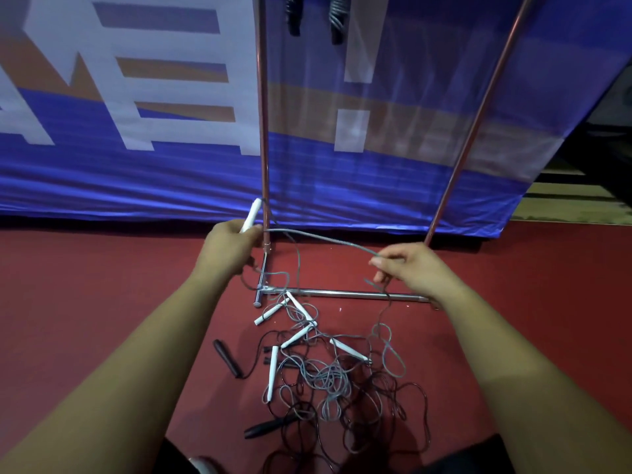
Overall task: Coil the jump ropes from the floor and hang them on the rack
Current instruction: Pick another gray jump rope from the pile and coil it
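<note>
I have the left hand [232, 248] closed round a white handle [251, 215], whose upper end pokes out above the fist, just beside the left upright [262, 131] of the rack [479, 107]. From that fist the grey rope [325, 239] runs across to the right hand [407, 268]. There thumb and forefinger pinch it, and the other fingers curl loosely underneath. Below that hand the rope drops past the base bar [342, 294] into the tangle [328, 374] on the red floor [102, 285], a little out from the rack's foot.

I read this as the start of a coil. To do it well, I would carry the pinched length over to the left palm and lay it beside the handle. Then I would slide the right hand back down the rope for an equal length. I would draw gently, because the grey rope is mixed in with other grey and black ropes, white handles and black handles [227, 359]. A hard pull would likely tighten the knot or drag the heap. I would also keep the rope from snagging on the base bar.

Both forearms reach forward and down, with the hands apart at about the same height above the floor. Two coiled ropes [294, 15] already hang at the top of the rack.
</note>
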Available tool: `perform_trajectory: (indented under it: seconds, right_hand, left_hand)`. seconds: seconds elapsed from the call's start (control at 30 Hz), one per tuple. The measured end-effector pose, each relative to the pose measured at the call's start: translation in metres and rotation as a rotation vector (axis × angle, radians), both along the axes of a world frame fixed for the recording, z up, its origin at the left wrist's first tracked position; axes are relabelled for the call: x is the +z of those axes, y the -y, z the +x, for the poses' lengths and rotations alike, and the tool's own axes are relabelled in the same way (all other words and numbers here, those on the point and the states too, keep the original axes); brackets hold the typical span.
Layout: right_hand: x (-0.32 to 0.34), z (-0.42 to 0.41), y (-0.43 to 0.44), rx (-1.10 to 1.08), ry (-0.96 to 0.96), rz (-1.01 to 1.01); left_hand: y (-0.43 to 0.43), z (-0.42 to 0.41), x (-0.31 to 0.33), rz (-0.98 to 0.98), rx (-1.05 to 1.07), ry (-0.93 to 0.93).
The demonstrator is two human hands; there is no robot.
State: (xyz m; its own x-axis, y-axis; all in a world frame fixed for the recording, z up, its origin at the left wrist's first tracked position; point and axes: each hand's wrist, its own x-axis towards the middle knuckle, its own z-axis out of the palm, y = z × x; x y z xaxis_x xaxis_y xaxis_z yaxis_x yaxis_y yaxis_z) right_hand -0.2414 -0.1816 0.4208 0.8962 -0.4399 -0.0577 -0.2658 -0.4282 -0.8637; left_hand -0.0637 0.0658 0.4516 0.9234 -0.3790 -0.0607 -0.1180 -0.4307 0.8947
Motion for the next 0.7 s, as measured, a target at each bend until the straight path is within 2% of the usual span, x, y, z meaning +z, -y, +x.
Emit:
perform_trajectory:
  seconds: [0.07, 0.1, 0.13, 0.2, 0.23, 0.33, 0.4, 0.5, 0.57, 0.63, 0.7]
  right_hand:
    - [0.011, 0.002, -0.014, 0.010, 0.064, 0.034]
    - [0.016, 0.003, -0.023, 0.053, 0.057, 0.028]
    - [0.021, 0.003, -0.034, 0.104, 0.032, 0.013]
    - [0.027, 0.004, -0.053, 0.183, 0.020, -0.007]
    - [0.029, 0.007, -0.060, 0.186, 0.052, -0.011]
    - [0.036, 0.015, -0.063, 0.064, 0.193, 0.067]
    - [0.038, 0.015, -0.057, 0.041, 0.215, 0.197]
    - [0.027, 0.008, -0.044, 0.208, -0.016, 0.267]
    - [0.014, 0.003, -0.031, 0.255, -0.291, 0.157]
    - [0.005, -0.003, -0.012, 0.204, -0.538, 0.023]
    - [0.001, -0.009, 0.003, 0.130, -0.661, -0.056]
  left_hand:
    - [-0.001, -0.001, -0.001, 0.198, -0.020, 0.213]
    - [0.001, -0.005, 0.001, 0.190, -0.050, 0.239]
    - [0.006, -0.012, 0.004, 0.099, -0.103, 0.187]
    - [0.017, -0.032, 0.009, -0.103, -0.269, -0.063]
    - [0.021, -0.042, 0.011, -0.123, -0.376, -0.149]
    - [0.025, -0.055, 0.008, 0.004, -0.611, -0.142]
    - [0.026, -0.055, 0.011, -0.060, -0.542, -0.161]
    - [0.025, -0.046, 0.018, -0.278, -0.321, -0.262]
    - [0.024, -0.040, 0.018, -0.344, -0.225, -0.277]
    - [0.020, -0.033, 0.014, -0.371, -0.149, -0.270]
    - [0.017, -0.026, 0.010, -0.367, -0.089, -0.248]
